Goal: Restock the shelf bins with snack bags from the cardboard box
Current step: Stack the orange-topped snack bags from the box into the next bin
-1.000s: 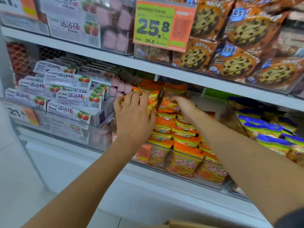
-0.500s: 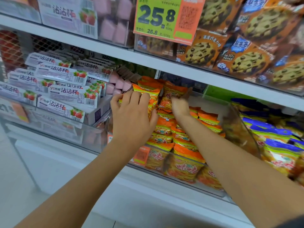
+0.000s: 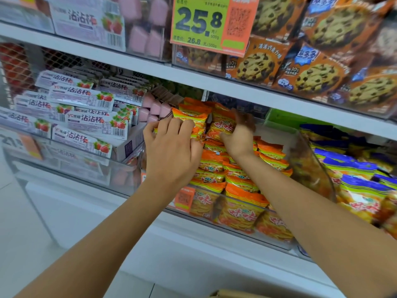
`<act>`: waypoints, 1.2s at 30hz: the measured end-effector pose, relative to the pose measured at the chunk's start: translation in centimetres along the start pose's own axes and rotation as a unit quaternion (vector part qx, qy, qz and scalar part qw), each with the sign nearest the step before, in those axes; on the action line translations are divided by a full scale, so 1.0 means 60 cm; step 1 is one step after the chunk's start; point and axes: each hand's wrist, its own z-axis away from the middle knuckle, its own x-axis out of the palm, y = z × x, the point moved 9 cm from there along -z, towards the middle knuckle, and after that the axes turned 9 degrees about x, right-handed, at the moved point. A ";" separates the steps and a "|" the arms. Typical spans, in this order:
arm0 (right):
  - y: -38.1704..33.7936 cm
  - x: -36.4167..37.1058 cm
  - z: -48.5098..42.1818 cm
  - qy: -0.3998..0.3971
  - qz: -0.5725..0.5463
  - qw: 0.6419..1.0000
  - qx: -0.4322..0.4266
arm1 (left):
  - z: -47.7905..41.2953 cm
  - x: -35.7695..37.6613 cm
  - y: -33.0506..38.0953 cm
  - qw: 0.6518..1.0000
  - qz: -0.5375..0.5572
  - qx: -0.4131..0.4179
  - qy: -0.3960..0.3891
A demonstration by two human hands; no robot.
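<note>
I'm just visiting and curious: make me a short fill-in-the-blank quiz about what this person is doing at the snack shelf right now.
1. Both hands reach into the bin of ____ snack bags.
2. The left hand grips a bag at the back of the bin, while the right hand works beside it, to its ____.
3. The big price tag on the upper shelf reads ____.
4. The bin to the right holds bags with ____ tops.

Missing words: orange; right; 25.8; blue
</note>
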 end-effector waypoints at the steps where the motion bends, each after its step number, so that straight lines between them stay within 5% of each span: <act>1: -0.003 -0.004 0.003 0.010 0.000 1.000 -0.006 | 0.001 -0.002 -0.001 1.000 0.010 0.001 0.004; 14: -0.035 -0.065 0.090 -0.058 -0.030 0.998 0.017 | 0.028 -0.040 -0.018 0.988 0.146 -0.038 0.024; 22: -0.027 -0.183 0.251 -0.014 -0.005 0.997 -0.075 | 0.062 -0.111 0.049 0.994 0.069 -0.089 -0.010; 27: 0.078 -0.227 0.360 -0.053 -0.015 0.996 -0.067 | 0.159 -0.064 0.186 0.950 0.234 -0.087 -0.187; 36: 0.393 -0.192 0.599 -0.300 0.094 0.948 0.049 | 0.457 0.072 0.348 0.836 0.272 -0.138 -0.455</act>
